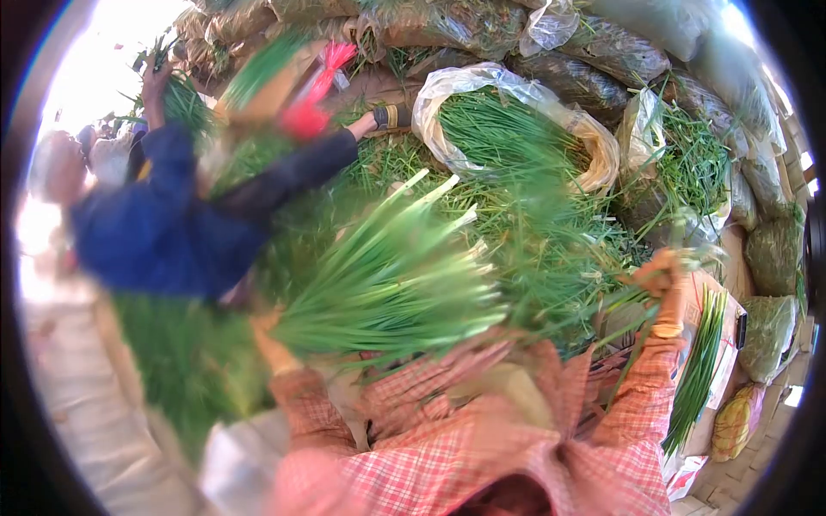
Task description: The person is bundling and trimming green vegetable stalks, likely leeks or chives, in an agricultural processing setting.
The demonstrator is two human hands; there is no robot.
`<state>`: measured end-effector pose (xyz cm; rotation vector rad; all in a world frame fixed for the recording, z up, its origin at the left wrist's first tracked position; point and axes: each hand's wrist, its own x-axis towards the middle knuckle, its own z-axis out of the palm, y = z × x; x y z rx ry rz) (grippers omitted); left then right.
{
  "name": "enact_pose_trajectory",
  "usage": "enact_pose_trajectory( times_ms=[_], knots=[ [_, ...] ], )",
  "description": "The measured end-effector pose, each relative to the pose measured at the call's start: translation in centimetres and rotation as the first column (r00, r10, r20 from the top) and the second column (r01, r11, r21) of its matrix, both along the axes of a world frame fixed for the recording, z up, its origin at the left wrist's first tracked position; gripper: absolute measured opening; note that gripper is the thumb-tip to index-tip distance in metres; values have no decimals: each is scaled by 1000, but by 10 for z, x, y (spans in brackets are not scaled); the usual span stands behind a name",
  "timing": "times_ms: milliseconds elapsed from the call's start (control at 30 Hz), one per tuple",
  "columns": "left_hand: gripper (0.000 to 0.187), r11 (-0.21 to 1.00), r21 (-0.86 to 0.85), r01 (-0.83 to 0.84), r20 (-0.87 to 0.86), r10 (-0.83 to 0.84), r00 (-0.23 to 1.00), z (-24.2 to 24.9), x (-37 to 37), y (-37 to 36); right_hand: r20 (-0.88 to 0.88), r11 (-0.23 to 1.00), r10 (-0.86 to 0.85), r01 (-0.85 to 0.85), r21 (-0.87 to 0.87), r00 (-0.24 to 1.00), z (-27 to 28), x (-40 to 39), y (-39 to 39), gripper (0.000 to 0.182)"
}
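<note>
Chives bundle [387, 284] at frame centre, I see left hand [267, 331] clenched round its base; right hand [662, 279], centre right, fingers grasping loose green stalks [628, 301].

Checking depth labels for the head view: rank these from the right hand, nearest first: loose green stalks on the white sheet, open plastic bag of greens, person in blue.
From the right hand:
1. Loose green stalks on the white sheet, just below the hand, far right.
2. Open plastic bag of greens, up and to the left, centre top.
3. Person in blue, far left, across the heap.
</note>
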<state>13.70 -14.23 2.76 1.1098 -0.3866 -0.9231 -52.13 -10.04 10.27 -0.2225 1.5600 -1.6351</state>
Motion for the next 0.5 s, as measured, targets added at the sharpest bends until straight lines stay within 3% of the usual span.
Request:
enact_pose_trajectory(
  times_ms=[33,67,133,167,233,267,300,333,367,433,467,500],
  knots=[
    [31,999,-5,33,-11,-33,999,0,1,3,-461,905,403,-268,330,791,-10,12,-5,23],
    [32,999,40,36,0,-36,999,-6,6,4,-616,670,742,-270,691,265,-23,27,-8,36],
    [32,991,125,49,22,-52,998,-19,15,-4,-385,409,890,59,911,-244,-6,71,-37,56],
    [33,987,159,17,-26,-14,1000,-7,-1,-7,-750,724,659,-225,652,-50,-17,75,-50,52],
    [33,970,241,-42,-98,67,993,39,-42,-13,-888,792,456,-480,376,56,20,127,-92,47],
    [33,985,171,-9,-69,21,997,36,-35,-15,-880,727,466,-526,441,-93,36,153,-110,46],
    [33,995,98,27,-43,-23,999,26,-24,-17,-883,680,417,-571,459,-215,41,179,-125,57],
    [33,997,29,66,-17,-65,998,21,-20,-20,-670,524,576,-417,743,-468,58,203,-136,66],
    [34,997,-22,71,27,-70,997,35,-31,-23,-444,286,690,-349,893,-571,70,224,-150,73],
    [34,999,-39,28,13,-28,1000,50,-47,-23,-485,131,748,-616,777,-452,60,240,-159,79],
    [35,999,-44,7,8,-7,1000,55,-50,-23,-460,48,790,-707,706,-405,57,245,-161,74],
    [35,999,-37,3,96,0,995,58,-50,-24,-424,-27,831,-788,615,-360,55,250,-162,71]
  ],
)
